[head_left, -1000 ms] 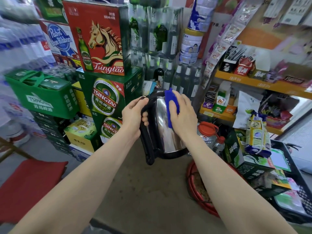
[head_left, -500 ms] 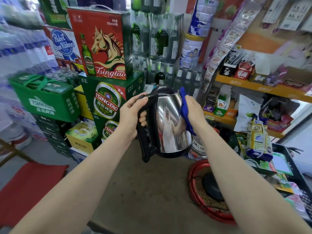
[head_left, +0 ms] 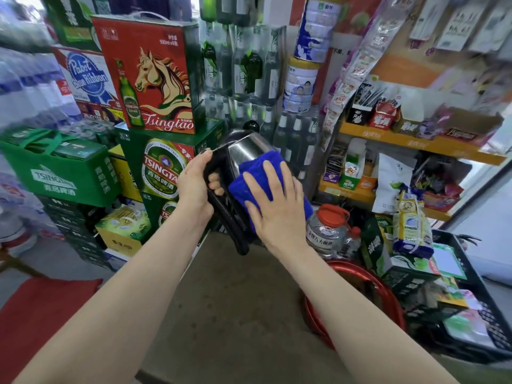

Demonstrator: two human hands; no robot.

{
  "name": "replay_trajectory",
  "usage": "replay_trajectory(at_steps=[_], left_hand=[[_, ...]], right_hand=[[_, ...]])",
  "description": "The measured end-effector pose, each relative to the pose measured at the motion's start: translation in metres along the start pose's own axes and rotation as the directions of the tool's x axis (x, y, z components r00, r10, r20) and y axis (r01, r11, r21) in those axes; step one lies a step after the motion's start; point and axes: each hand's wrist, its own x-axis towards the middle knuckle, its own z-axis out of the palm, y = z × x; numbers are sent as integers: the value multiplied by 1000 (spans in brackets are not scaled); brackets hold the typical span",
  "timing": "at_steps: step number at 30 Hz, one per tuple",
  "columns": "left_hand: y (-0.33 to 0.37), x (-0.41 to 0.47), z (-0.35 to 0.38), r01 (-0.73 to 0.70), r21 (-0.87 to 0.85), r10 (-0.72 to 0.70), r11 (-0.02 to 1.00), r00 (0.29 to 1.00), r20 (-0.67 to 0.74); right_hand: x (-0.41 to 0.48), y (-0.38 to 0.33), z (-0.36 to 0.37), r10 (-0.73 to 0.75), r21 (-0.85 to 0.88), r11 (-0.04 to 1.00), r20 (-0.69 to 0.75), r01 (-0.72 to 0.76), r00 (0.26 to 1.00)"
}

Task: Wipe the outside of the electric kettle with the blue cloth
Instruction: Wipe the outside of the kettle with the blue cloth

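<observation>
A steel electric kettle (head_left: 246, 149) with a black handle is held up in the air at chest height, tilted with its top leaning away from me. My left hand (head_left: 194, 187) is wrapped around the black handle. The blue cloth (head_left: 250, 176) lies spread over the near side of the kettle body. My right hand (head_left: 274, 206) presses flat on the cloth, fingers apart, covering most of the kettle's lower body.
Stacked Tsingtao beer cartons (head_left: 163, 173) and a green crate (head_left: 59, 167) stand left. Glass bottles (head_left: 293, 134) sit behind the kettle. An orange shelf (head_left: 415, 146) with goods is right. A red basin (head_left: 357, 281) and a black crate (head_left: 479, 303) rest below right.
My right hand with the blue cloth has come from the kettle's far right side round onto its near side. The kettle has tilted further and its shiny face is now covered.
</observation>
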Motion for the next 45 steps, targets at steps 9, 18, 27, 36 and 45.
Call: replay_trajectory(at_steps=[9, 18, 27, 36, 45], left_hand=[[-10, -16, -3, -71, 95, 66, 993, 997, 50], [-25, -25, -13, -95, 191, 86, 977, 995, 57], [-62, -22, -37, -181, 430, 173, 884, 983, 58], [-143, 15, -128, -53, 701, 67, 711, 998, 7], [-160, 56, -179, -38, 783, -245, 621, 940, 239]], right_hand=[[19, 25, -12, 574, 495, 647, 184, -580, 798], [4, 27, 2, 467, 517, 688, 222, -510, 856], [-35, -7, 43, 687, 509, 452, 324, -732, 650], [-119, -2, 130, 629, 312, 444, 560, -840, 540], [-138, 19, 168, 628, 255, 373, 638, -892, 446]])
